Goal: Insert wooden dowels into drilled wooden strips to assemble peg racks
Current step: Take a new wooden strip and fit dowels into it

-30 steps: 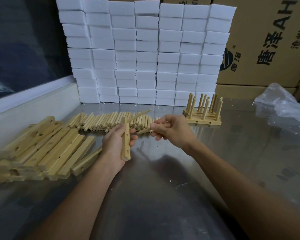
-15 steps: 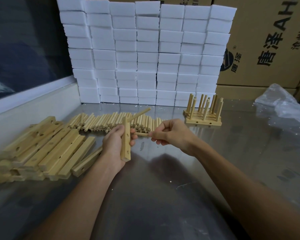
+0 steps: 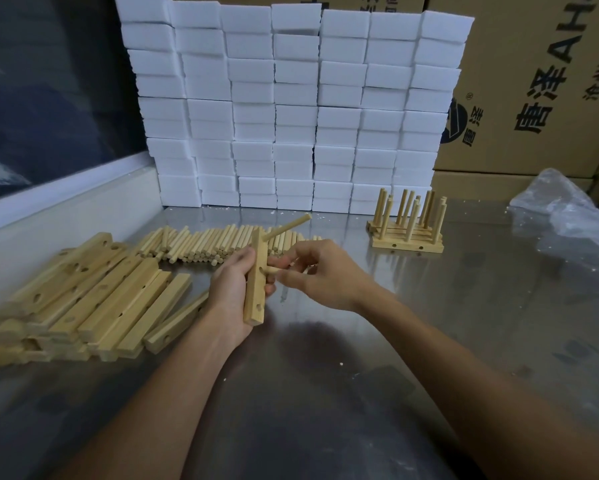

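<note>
My left hand (image 3: pixel 229 292) grips a drilled wooden strip (image 3: pixel 255 292) held nearly upright above the metal table. One dowel (image 3: pixel 287 226) sticks out of the strip's top hole, pointing up and right. My right hand (image 3: pixel 320 273) pinches a second dowel (image 3: pixel 273 270), whose tip is at the strip's middle hole. The strip's lowest hole is empty. A row of loose dowels (image 3: pixel 201 245) lies behind my hands. A pile of drilled strips (image 3: pixel 83 296) lies to the left.
Finished peg racks (image 3: pixel 407 225) stand stacked at the back right. A wall of white foam blocks (image 3: pixel 291 109) and cardboard boxes (image 3: pixel 533 81) close off the back. Crumpled clear plastic (image 3: pixel 568 206) lies at the far right. A raised ledge (image 3: pixel 66 202) borders the left.
My right hand has carried its dowel leftward from the dowel row to the strip's middle hole. The left hand and strip have stayed nearly still.
</note>
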{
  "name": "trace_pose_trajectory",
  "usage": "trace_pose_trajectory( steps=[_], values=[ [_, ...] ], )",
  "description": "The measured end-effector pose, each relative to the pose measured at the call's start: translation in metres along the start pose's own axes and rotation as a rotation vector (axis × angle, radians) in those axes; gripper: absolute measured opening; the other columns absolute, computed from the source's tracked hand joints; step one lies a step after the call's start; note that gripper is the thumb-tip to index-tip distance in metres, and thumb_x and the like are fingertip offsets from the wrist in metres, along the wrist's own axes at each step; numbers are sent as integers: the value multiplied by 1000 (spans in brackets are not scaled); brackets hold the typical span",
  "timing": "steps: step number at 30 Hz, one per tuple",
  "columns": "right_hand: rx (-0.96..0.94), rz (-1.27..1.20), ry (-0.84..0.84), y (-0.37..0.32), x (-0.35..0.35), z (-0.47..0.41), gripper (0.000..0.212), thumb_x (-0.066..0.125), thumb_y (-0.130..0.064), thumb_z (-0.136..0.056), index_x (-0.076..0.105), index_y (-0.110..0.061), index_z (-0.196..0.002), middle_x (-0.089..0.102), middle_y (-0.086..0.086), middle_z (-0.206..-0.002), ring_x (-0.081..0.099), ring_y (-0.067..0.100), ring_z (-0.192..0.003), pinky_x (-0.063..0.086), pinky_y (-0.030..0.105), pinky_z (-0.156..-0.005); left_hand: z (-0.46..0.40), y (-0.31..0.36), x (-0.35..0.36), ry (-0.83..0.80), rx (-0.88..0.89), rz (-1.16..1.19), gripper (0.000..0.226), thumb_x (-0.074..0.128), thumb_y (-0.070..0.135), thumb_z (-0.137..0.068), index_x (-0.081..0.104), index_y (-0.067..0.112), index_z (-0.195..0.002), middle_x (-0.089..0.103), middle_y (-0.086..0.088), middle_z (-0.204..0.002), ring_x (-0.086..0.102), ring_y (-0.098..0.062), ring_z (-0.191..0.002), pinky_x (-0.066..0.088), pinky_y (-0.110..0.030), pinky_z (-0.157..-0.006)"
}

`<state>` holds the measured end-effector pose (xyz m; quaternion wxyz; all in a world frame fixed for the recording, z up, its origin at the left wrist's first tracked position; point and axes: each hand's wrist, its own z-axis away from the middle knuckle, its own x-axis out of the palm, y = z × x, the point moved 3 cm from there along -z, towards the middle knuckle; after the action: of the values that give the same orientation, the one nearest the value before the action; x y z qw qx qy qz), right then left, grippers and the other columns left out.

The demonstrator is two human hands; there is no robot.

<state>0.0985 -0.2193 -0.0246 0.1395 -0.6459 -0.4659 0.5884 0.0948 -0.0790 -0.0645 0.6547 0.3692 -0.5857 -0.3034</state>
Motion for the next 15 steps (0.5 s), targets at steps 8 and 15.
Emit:
trace_pose_trajectory(
  steps=[8, 15],
  values=[
    [-152, 202, 48, -9, 1, 2, 11, 71, -25, -87, 74, -18, -95, 72, -2, -84, 63, 15, -77, 53, 38, -74, -1, -2, 0, 18, -4, -41, 19, 50, 21, -102, 63, 12, -114, 65, -6, -74, 55, -14, -50, 44, -22, -42],
    [-346, 699, 162, -20, -1, 8, 11, 61, -33, -92, 71, -30, -95, 68, -10, -92, 63, 19, -85, 41, 31, -58, 1, -3, 7, 79, 47, -107, 20, 53, 12, -100, 66, 4, -112, 64, -5, -63, 55, -14, -47, 42, -23, -41]
  ],
)
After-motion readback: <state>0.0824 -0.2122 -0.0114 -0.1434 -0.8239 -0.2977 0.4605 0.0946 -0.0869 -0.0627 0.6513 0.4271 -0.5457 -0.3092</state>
